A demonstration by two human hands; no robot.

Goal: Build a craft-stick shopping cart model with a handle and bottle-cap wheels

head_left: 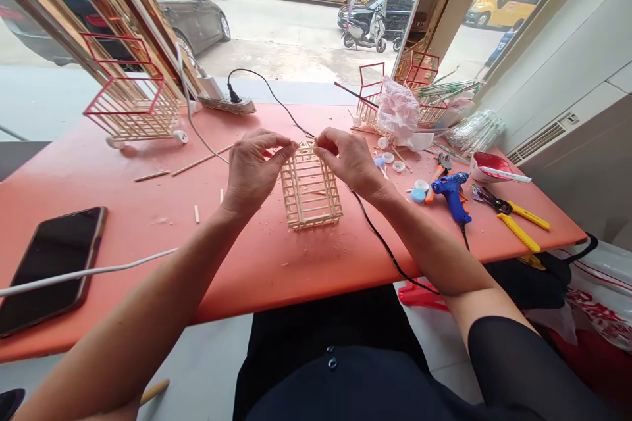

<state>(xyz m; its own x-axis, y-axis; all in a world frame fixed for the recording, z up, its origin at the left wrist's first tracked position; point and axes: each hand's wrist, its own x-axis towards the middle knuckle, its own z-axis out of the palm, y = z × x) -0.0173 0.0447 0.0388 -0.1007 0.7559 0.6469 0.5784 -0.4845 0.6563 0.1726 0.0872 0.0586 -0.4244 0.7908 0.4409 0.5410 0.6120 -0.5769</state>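
Observation:
A small basket-like frame of thin wooden sticks (312, 218) rests on the table in front of me. My left hand (257, 168) pinches its far left corner between thumb and fingertips. At the far right corner, my right hand (348, 159) is closed in the same kind of pinch. The fingers cover part of the far edge, so I cannot tell whether a separate stick lies between them. Wood crumbs are scattered around the frame.
On the pink table (237, 263) lie a phone (52, 263), a blue glue gun (451, 196), yellow-handled pliers (516, 214) and bottle caps (419, 195). A red-trimmed stick cart (133, 102) stands far left. A power strip (227, 104) and cables lie behind; a pink plastic bag (397, 108) sits far right.

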